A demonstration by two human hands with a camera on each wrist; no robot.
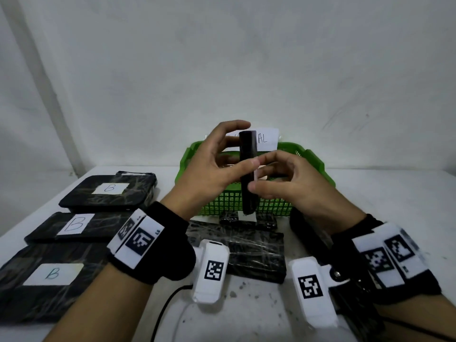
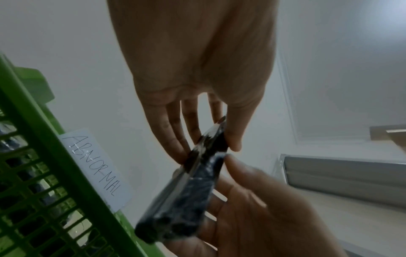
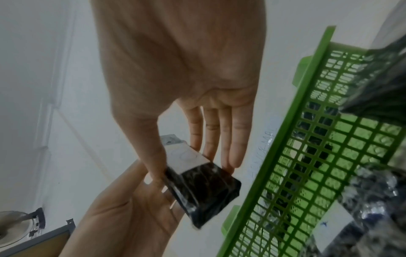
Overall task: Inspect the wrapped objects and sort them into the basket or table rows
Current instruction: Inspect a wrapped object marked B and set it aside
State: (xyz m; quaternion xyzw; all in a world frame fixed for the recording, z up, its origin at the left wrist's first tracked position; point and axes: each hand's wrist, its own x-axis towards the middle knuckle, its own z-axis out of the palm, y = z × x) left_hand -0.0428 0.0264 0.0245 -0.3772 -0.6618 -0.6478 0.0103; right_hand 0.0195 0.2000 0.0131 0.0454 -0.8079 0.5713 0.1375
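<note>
While both hands (image 1: 246, 171) pinch it, slim black film-wrapped block (image 1: 247, 174) stands upright before green mesh basket (image 1: 313, 164).

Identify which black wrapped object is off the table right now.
The slim wrapped object held upright on edge between left hand and right hand, before the green basket. The B-labelled ones lie flat.
</note>
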